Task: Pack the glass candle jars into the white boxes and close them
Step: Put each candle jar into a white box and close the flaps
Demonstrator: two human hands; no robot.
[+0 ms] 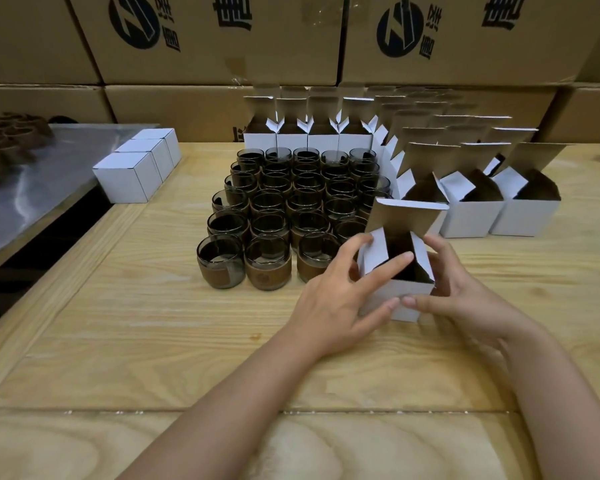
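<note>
A white box stands open on the wooden table in front of me, its lid flap up and both side flaps raised. My left hand grips its left side, thumb on the front wall and fingers on the left flap. My right hand grips its right side, thumb on the front wall. Something dark sits inside the box; I cannot tell what. Several smoked glass candle jars with brown sleeves stand in rows to the left of the box. Several open white boxes stand behind and to the right.
Three closed white boxes lie in a row at the table's left edge. A steel table with brown trays adjoins on the left. Stacked cardboard cartons wall off the back. More open white boxes line up behind the jars.
</note>
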